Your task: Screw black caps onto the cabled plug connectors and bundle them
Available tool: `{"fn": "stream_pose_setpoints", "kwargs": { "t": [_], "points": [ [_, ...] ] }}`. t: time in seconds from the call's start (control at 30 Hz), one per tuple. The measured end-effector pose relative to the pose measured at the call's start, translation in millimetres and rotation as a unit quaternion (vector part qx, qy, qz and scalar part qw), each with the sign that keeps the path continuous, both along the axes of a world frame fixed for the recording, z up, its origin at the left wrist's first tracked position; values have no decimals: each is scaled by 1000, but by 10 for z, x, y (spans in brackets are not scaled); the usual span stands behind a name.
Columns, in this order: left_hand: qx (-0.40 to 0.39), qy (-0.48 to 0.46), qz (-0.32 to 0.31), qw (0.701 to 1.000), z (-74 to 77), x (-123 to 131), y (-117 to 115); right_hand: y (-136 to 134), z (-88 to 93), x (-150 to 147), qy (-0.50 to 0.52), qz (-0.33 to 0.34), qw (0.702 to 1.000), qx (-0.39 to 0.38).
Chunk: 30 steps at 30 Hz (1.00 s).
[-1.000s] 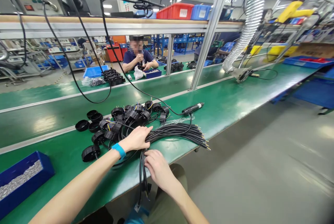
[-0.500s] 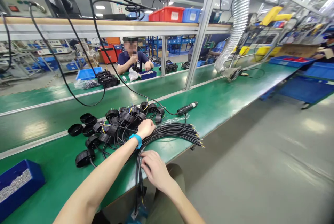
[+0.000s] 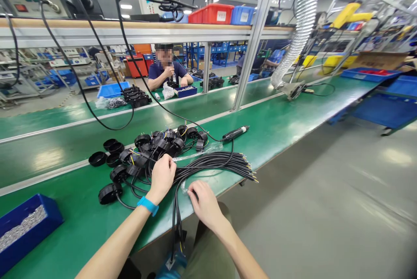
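A bundle of black cables [image 3: 211,162] with bare wire ends lies on the green bench, and black round connector housings [image 3: 159,144] are piled at its left. At the left part of the bundle, my left hand [image 3: 163,176] is closed with fingertips pinching a clear plastic film [image 3: 198,154] that stretches along the cables' far side. My right hand [image 3: 206,203], on the near side by the bench edge, has thumb and finger pinched on another part of this crinkled film. Several cables hang over the edge between my hands. What lies beneath the bundle is hidden.
A black electric screwdriver [image 3: 235,133] with its cord lies behind the cables. At the left is a blue bin [image 3: 54,218] of small metal parts. A metal post [image 3: 252,49] and a flexible duct [image 3: 295,36] stand beyond. Across the bench sits a person [image 3: 169,70].
My left hand has moved left and nearer off the top of the bundle, and the film now shows at its fingertips. My right hand has shifted slightly right, with film at its fingers.
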<state>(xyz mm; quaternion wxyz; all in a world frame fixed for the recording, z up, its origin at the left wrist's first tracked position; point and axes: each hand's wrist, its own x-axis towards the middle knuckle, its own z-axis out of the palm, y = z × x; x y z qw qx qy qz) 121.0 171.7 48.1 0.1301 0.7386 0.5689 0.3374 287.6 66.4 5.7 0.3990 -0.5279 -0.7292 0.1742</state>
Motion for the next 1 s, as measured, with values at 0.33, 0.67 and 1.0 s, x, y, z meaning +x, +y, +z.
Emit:
{"fn": "stream_pose_setpoints", "kwargs": {
  "t": [0.33,0.67,1.0],
  "points": [
    [-111,-154,-170,967,97,116,142,84,309,4,1,42,999,23],
    [-76,-134,-183,971,185,56,15,177,502,108,-56,-4,993,100],
    [-37,-13,-296,954,257,-27,-123,382,832,123,-114,27,980,160]
  ]
}}
